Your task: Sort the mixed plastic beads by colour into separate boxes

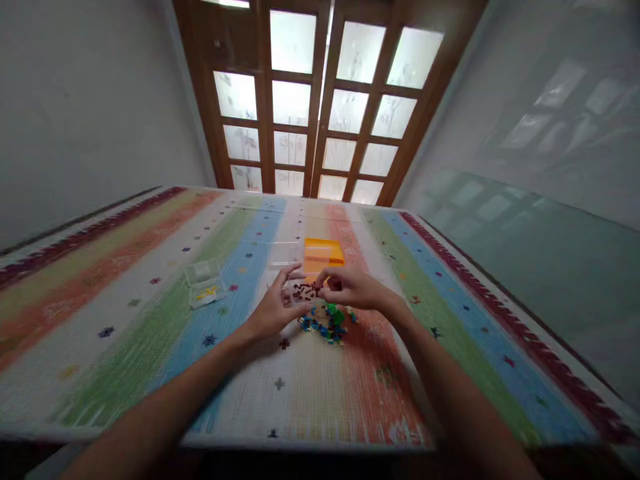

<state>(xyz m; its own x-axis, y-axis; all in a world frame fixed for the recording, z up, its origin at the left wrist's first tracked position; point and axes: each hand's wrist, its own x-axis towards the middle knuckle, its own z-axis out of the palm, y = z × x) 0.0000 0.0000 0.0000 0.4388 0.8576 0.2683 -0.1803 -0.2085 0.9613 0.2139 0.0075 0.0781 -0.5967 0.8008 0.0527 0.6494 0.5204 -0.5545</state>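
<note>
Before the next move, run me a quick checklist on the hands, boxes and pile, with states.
1. Left hand around left side of clear box: ok.
2. Right hand at that box's right side: ok.
3. Brown pieces in that box: ok.
4. Piece pinched in right fingertips: cannot tell, too small.
5. Pile one colour: not ok, blue and green mixed.
6. Yellow-piece box closed: not ok, lid up.

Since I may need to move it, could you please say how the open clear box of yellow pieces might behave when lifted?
The clear box looks thin-walled, so it is probably stiff and light. Its open lid may swing. The yellow pieces appear loose, so they could slide or spill if it tilts.
</note>
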